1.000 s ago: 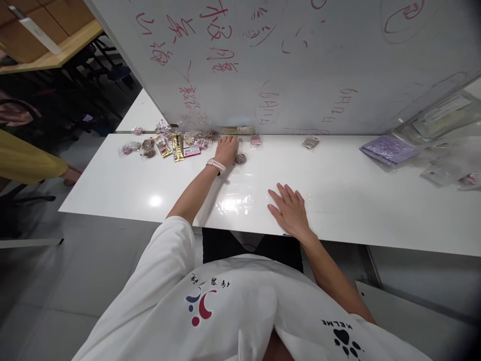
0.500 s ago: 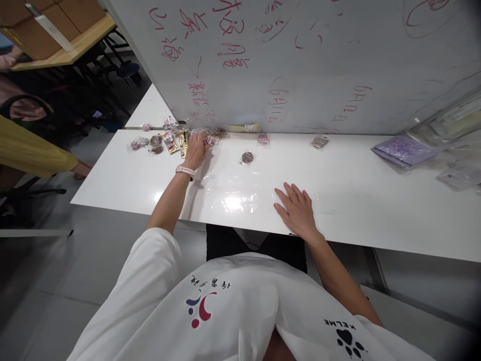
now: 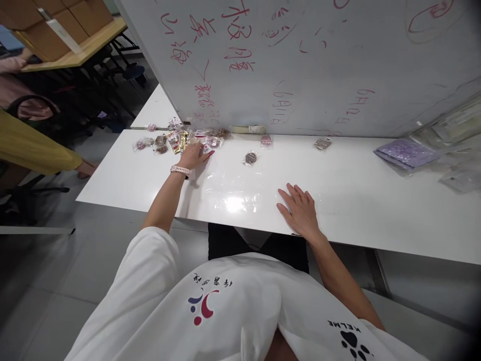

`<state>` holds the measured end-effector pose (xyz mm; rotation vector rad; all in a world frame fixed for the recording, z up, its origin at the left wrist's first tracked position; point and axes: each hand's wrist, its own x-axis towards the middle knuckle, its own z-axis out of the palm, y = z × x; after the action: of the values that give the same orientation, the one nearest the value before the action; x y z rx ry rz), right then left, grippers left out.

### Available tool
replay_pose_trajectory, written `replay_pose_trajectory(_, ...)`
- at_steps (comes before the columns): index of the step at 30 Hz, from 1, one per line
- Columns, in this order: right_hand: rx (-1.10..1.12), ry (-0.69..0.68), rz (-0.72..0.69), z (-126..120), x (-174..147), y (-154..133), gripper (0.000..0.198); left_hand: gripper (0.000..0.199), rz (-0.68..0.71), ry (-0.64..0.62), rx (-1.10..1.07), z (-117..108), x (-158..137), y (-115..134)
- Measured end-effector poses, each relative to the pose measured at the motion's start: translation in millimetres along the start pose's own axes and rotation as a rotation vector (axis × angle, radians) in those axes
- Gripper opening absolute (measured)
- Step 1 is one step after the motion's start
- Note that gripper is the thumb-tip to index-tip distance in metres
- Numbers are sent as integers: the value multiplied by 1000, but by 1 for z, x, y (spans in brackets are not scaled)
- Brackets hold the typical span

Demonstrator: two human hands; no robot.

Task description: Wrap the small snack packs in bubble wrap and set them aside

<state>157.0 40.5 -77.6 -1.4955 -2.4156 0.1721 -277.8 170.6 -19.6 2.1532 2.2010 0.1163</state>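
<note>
My left hand (image 3: 191,156), with a pink band at the wrist, is at the front of a pile of small wrapped snacks on the white table. Its fingers are closed on a small red-and-white snack packet (image 3: 206,150). Gold-and-red packets (image 3: 176,142) lie just beyond and to its left, partly covered by the hand. My right hand (image 3: 299,210) rests palm down on the tabletop, fingers spread, holding nothing. Between the hands and farther back lie a round dark wrapped biscuit (image 3: 250,158) and a pink wrapped one (image 3: 266,141).
A whiteboard (image 3: 319,75) with red writing stands along the table's back edge. Another wrapped brown snack (image 3: 322,144) lies to the right, then a purple packet (image 3: 408,152) and clear plastic bags. A person in yellow (image 3: 35,143) is at the far left, near boxes (image 3: 71,32).
My left hand has drawn slightly back toward me, and the red-and-white packet now shows at its fingers. My right hand has stayed in place. The view has shifted a little.
</note>
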Motion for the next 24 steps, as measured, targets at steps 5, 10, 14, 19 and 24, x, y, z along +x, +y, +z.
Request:
replay_pose_trajectory(5,3,-7,11,-1,0,-1,53,30,14,-20,53,-2,-4,16)
replay_pose_trajectory(10,20,-28,24,-3,1,-2,54,16,-86,-77,-27,-17,-6,31)
replay_pose_trajectory(14,60,-3,37,-2,2,-1,55,18,94,-57,-210,-39,-45,81)
replay_pose_trajectory(19,251,155,112,2,1,7,52,26,577,-93,-261,-26,-106,186)
replay_pose_trajectory(24,439,369,240,3,-3,12,45,31,642,-104,-165,20,-118,243)
